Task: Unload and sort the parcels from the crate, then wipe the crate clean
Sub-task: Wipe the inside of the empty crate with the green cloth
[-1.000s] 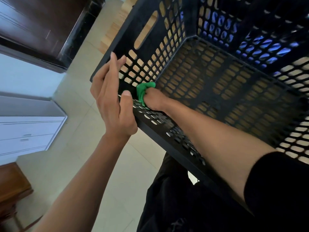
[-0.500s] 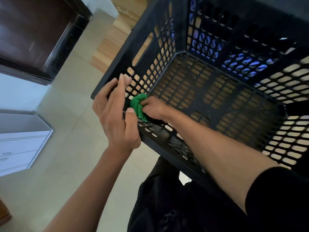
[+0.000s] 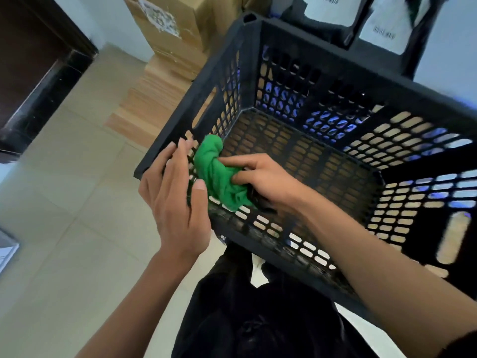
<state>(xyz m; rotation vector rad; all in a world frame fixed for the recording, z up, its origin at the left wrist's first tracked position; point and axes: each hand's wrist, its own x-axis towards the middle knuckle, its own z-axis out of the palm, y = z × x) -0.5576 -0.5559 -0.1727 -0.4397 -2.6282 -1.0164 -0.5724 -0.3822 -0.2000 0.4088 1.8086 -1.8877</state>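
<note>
The right hand (image 3: 263, 180) has its grip clamped on a crumpled bright green cloth (image 3: 219, 174), fingers curled round the bunched fabric and pressing it into the near left corner inside a black perforated plastic crate (image 3: 322, 81). The cloth lies against the crate's slotted inner wall, its upper end poking up toward the rim, its lower end spread over the near wall's lattice.

Just beside it, the left hand (image 3: 173, 200) holds that same corner from outside: the fingers reach over the rim and onto the left wall, the thumb lies along the near wall close to the cloth, so the grip is closed around the crate's corner. The two hands are almost touching, with the cloth between them.

The crate is tilted, its open top turned toward the person, its near edge over their dark trousers (image 3: 258, 319). Nothing but the cloth and the right hand shows inside it; the slotted bottom lets the pale floor colour through. An oblong handle slot is cut in the left wall and another in the right wall.

Beyond the crate's far corner stands a brown cardboard box (image 3: 165, 24) with a torn label, above a stack of light wooden boards (image 3: 144, 104). Behind the far wall, white parcels with printed labels (image 3: 333, 6) sit in dark packaging. Beige floor tiles (image 3: 64, 202) spread to the left, ending at a dark wooden door frame (image 3: 44, 73).
</note>
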